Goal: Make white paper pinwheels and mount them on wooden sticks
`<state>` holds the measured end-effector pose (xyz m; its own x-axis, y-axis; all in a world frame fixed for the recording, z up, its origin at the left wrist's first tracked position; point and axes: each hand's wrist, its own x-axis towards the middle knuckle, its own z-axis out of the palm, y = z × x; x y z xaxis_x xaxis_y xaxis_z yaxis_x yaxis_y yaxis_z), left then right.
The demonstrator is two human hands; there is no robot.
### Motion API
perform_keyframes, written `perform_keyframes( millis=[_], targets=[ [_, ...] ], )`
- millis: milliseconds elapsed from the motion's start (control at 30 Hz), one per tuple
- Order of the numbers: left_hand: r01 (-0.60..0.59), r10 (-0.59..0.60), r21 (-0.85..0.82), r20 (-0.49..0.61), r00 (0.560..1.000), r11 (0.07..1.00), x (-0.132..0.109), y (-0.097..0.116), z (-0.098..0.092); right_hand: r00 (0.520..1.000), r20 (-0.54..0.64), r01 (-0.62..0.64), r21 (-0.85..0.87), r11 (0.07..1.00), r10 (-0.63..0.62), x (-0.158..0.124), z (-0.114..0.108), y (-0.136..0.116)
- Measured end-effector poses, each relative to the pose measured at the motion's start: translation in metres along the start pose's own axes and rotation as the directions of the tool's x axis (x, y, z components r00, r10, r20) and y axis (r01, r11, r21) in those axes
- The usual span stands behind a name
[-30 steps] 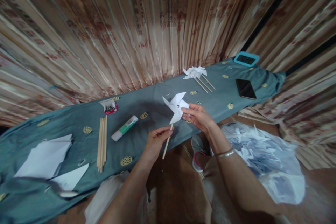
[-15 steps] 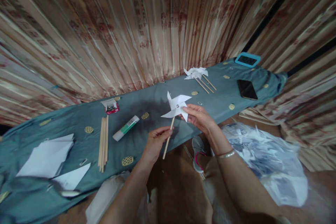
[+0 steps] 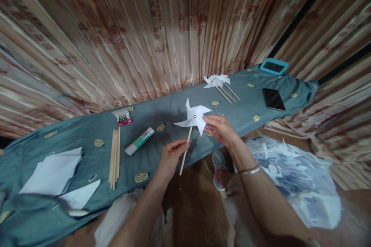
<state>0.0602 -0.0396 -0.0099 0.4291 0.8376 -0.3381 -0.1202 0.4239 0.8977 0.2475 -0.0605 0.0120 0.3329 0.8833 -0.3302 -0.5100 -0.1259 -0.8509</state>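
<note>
A white paper pinwheel (image 3: pixel 193 117) with a metal pin at its centre is held up over the front edge of the cloth. Its wooden stick (image 3: pixel 184 156) slants down, pinched between the thumb and fingers of my left hand (image 3: pixel 173 155). The thumb and fingertips of my right hand (image 3: pixel 218 126) are closed on the pinwheel's right blade. Finished-looking pinwheels (image 3: pixel 216 81) lie farther back, their sticks pointing to the front right. A small red and white box (image 3: pixel 124 118) of metal pins stands open at the left, behind several loose wooden sticks (image 3: pixel 114 158).
On the green cloth (image 3: pixel 87 131) lie a glue stick (image 3: pixel 139 141), stacked white paper (image 3: pixel 52 171), a folded sheet (image 3: pixel 82 197), a dark phone (image 3: pixel 273 98) and a blue-framed clock (image 3: pixel 273 66). A plastic bag (image 3: pixel 290 177) of paper scraps rests at the lower right.
The pinwheel's blades have turned slightly about the pin, and my right hand touches the blade nearer its edge. My left hand has barely moved on the stick.
</note>
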Motion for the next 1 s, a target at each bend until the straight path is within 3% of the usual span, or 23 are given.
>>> perform_keyframes(
  millis=[700,1000],
  targets=[
    [-0.016,0.015,-0.048,-0.018,1.0,0.999,0.001,0.0,-0.002,0.995,0.065,-0.077,-0.009,0.997,0.078,-0.001,0.01,0.01],
    [0.001,-0.001,0.01,0.007,1.0,1.0,-0.002,0.0,-0.004,0.997,-0.043,0.067,0.054,0.996,-0.064,0.006,-0.003,-0.003]
  ],
)
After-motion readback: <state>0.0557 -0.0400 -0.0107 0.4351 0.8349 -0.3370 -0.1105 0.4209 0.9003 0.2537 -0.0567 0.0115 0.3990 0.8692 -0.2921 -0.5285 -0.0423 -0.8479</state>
